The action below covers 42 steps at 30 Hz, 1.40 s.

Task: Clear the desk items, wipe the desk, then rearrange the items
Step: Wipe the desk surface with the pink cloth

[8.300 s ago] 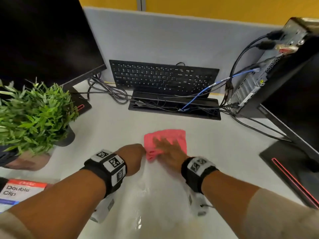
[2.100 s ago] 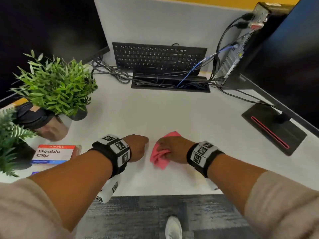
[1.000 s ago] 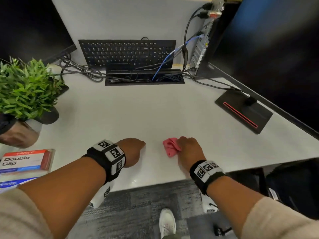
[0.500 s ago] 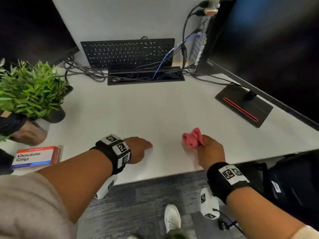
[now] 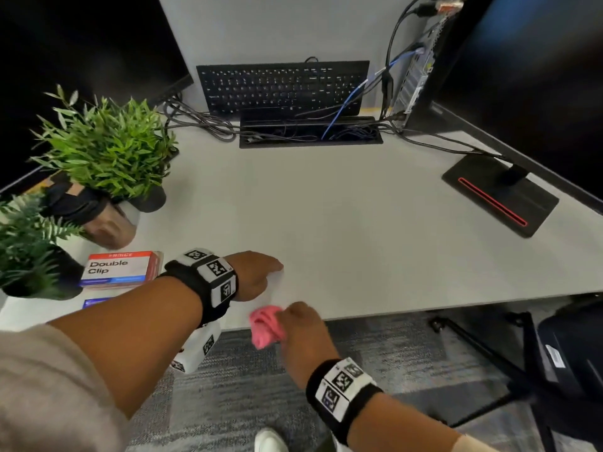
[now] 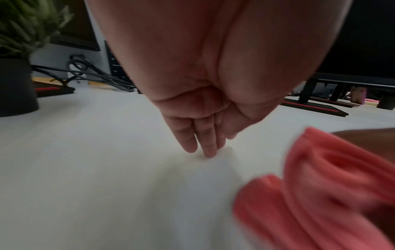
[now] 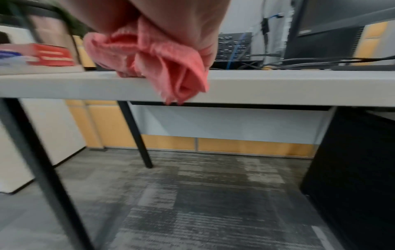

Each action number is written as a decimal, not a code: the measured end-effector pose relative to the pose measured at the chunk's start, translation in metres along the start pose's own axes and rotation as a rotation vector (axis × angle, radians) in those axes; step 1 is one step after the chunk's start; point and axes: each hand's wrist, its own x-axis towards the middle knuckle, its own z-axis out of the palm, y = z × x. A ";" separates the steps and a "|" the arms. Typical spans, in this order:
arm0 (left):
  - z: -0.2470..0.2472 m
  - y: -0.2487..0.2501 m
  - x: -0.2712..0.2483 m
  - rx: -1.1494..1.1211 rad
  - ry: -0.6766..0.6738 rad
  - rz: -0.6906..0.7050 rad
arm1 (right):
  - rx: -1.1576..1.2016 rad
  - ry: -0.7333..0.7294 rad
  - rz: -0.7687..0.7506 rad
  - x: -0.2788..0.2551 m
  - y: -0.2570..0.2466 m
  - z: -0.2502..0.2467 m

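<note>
My right hand [image 5: 295,324] grips a bunched pink cloth [image 5: 265,326] right at the front edge of the white desk [image 5: 342,223], just beside my left wrist. In the right wrist view the pink cloth [image 7: 162,67] hangs from my fingers [image 7: 208,49] over the desk's front edge [image 7: 278,88]. My left hand [image 5: 261,272] rests on the desk near that edge and holds nothing. In the left wrist view its straight fingertips [image 6: 208,150] touch the desk top, with the pink cloth [image 6: 320,194] blurred at the lower right.
Two potted plants [image 5: 107,151] [image 5: 26,243] and a "Double Clip" box [image 5: 120,269] crowd the left side. A keyboard [image 5: 280,86] leans on the partition behind a cable tray [image 5: 310,135]. A monitor stand [image 5: 499,194] and a PC tower [image 5: 421,60] stand at the right. Below lie carpet and a chair base [image 5: 489,347].
My right hand has bunched the cloth and carried it from the middle of the desk back to the front edge, then left toward my left wrist. The left hand has stayed put.
</note>
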 end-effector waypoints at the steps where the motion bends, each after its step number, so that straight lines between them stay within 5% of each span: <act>1: 0.001 -0.005 -0.002 -0.006 0.013 0.002 | 0.081 -0.078 -0.036 -0.009 -0.003 -0.006; 3: 0.003 -0.014 -0.004 -0.015 0.036 0.002 | 0.298 -0.107 -0.006 -0.032 0.002 -0.031; 6: 0.006 -0.021 -0.005 -0.029 0.041 0.005 | 0.537 0.230 0.359 -0.038 0.052 -0.086; 8: 0.008 -0.019 -0.005 -0.032 0.034 0.008 | 0.451 0.473 0.527 -0.025 0.108 -0.116; 11: 0.010 -0.020 -0.005 -0.057 0.008 -0.002 | 0.106 0.529 0.625 -0.002 0.145 -0.113; 15: 0.011 -0.034 -0.003 -0.109 -0.004 -0.044 | -0.092 0.466 0.533 0.019 0.090 -0.052; 19: 0.012 -0.041 -0.007 -0.134 0.003 -0.062 | -0.085 0.396 0.269 0.034 0.018 -0.008; 23: 0.013 -0.046 -0.009 -0.157 0.019 -0.076 | 0.159 0.069 0.132 0.031 -0.035 0.031; 26: 0.014 -0.052 -0.010 -0.150 0.019 -0.082 | 0.239 -0.170 -0.157 0.013 -0.057 0.036; 28: 0.014 -0.056 -0.011 -0.164 -0.006 -0.085 | 0.114 -0.340 -0.250 -0.006 -0.062 0.014; 30: 0.012 -0.059 -0.012 -0.173 -0.010 -0.076 | 0.090 -0.203 -0.260 -0.016 -0.039 -0.017; 34: 0.002 -0.050 -0.016 -0.166 -0.028 -0.072 | 0.339 0.293 0.019 -0.023 0.042 -0.109; 37: -0.003 -0.037 -0.016 -0.100 -0.026 -0.080 | 0.036 0.477 -0.074 -0.012 0.071 -0.149; 42: 0.007 -0.021 -0.015 -0.036 0.005 -0.093 | -0.438 0.039 0.028 0.004 0.123 -0.090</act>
